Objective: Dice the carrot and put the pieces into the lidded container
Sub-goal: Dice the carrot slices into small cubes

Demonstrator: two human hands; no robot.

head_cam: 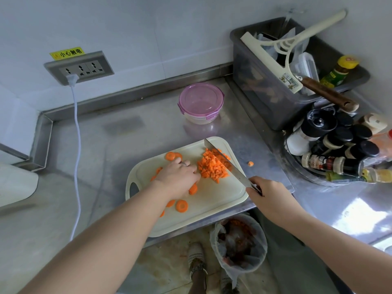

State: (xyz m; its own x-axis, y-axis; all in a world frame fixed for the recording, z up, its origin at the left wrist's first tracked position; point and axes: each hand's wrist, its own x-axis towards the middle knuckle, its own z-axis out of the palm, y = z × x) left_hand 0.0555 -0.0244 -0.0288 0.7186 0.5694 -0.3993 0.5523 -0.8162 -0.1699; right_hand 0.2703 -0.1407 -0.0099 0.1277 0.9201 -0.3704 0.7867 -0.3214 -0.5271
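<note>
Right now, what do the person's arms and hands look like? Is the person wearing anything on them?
Both the left arm and the right arm are bare, with no sleeves in view. Neither hand wears a glove. The left hand has what looks like a thin ring on one finger. The right hand shows no ring. No watch or bracelet shows on either wrist.

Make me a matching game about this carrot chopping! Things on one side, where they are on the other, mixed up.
1. long steel knife
2. round clear container with pink lid
3. pile of small orange carrot cubes
4. lone orange carrot bit

A. on the cream plastic cutting board
B. gripped by the right hand
C. on the steel counter, just right of the board
D. closed, behind the board

Pairs: 1-B, 2-D, 3-A, 4-C.
</note>
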